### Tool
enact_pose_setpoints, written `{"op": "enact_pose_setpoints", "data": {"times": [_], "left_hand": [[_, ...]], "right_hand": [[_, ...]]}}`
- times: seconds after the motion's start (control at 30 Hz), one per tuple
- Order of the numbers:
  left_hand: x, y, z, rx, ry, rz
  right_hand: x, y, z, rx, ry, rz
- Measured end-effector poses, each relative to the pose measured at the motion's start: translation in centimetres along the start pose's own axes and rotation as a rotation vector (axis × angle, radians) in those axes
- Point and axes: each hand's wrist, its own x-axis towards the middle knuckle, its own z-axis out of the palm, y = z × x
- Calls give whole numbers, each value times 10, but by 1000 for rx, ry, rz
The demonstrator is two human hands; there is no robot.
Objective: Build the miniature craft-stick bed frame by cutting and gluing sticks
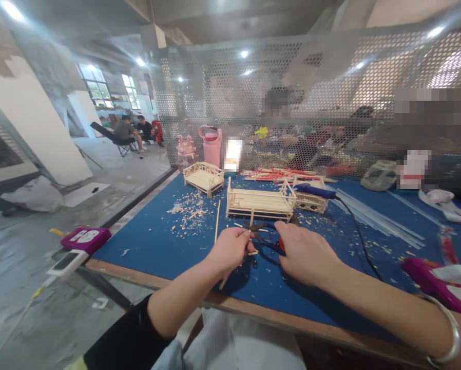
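Observation:
My right hand (305, 250) is closed round the blue handles of a pair of pliers (268, 236), whose dark jaws point left. Beside those jaws, my left hand (233, 250) pinches a thin wooden stick (222, 283), the lower end of which shows below the palm. Just beyond both hands stands a miniature bed frame built of sticks (259, 201). Another stick (217, 222) lies on the blue table top to the left. Behind the bed's right end, a blue corded tool (314, 191) rests across a small stick-built piece (311, 204).
Wood chips (190, 213) litter the blue table (146, 241). A second small stick-built bed (203, 178), a pink tumbler (212, 147) and red-and-cream sticks (280, 175) stand or lie at the back. Clear glue sticks (384, 218) lie at right. A perforated metal screen (223, 82) rises behind.

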Motion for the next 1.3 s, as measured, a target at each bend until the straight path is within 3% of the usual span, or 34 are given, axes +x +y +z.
{"op": "enact_pose_setpoints", "data": {"times": [0.13, 0.2, 0.27, 0.33, 0.47, 0.5, 0.6, 0.67, 0.83, 0.9, 1.0, 1.1, 1.2, 1.3], "left_hand": [[9, 0, -40, 644, 218, 463], [24, -4, -60, 885, 196, 466], [41, -9, -73, 1047, 153, 432], [51, -12, -77, 1076, 176, 439], [41, -8, -59, 910, 421, 644], [36, -5, -51, 840, 388, 649], [26, 3, -27, 600, 76, 486], [27, 6, -16, 454, 10, 421], [42, 13, -22, 114, 232, 496], [47, 18, -26, 221, 211, 638], [54, 21, -21, 509, 137, 921], [59, 16, -7, 731, -22, 1106], [60, 3, 4, 885, -142, 1103], [57, -4, 5, 962, -102, 973]], "right_hand": [[2, 16, -11, 609, -338, 133], [0, 20, -14, 720, -447, 113], [0, 18, -15, 644, -449, 64], [1, 16, -14, 497, -419, 20], [4, 12, -12, 269, -378, -24], [4, 10, -12, 238, -364, -33], [-1, 4, -10, 199, -350, -60], [-8, 3, -10, 184, -343, -59], [-26, 35, -4, 306, -246, 29], [-27, 58, 1, 351, -184, 197], [-18, 85, 11, 188, -30, 459], [-3, 97, 19, 26, 71, 542], [7, 91, 19, -74, 272, 422], [16, 69, 7, 40, 378, 0]]}}
